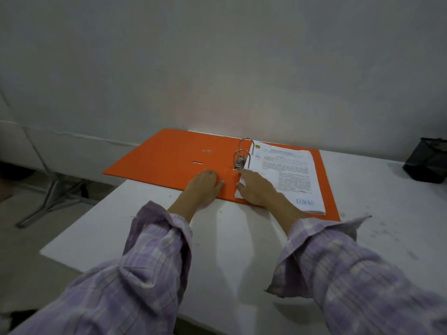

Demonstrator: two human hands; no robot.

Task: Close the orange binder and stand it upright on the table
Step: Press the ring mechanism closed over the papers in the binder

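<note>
The orange binder lies fully open and flat at the far side of the white table, its left cover hanging past the table's left edge and its right cover carrying a stack of printed papers threaded on the metal rings. Both hands rest flat with the fingers spread and hold nothing: the left hand presses on the orange board just left of the ring mechanism, and the right hand lies on the near left corner of the papers, its fingertips close to the lever clip. The step in hand looks like the closing itself, not yet begun. To do it well, the right hand would best keep the papers squared and flat against the rings, so that no sheet creeps under the fold, while the left hand slides outward to the free edge of the left cover, gets fingers under the overhanging part, and swings it over in one arc. The two slots in that cover seem meant to take the ring tops, so the cover should come down straight, not skewed. Whether the rings are fully locked is hard to tell from here. A dark bin sits well apart at the far right, leaving room on the table for standing the binder on end.
</note>
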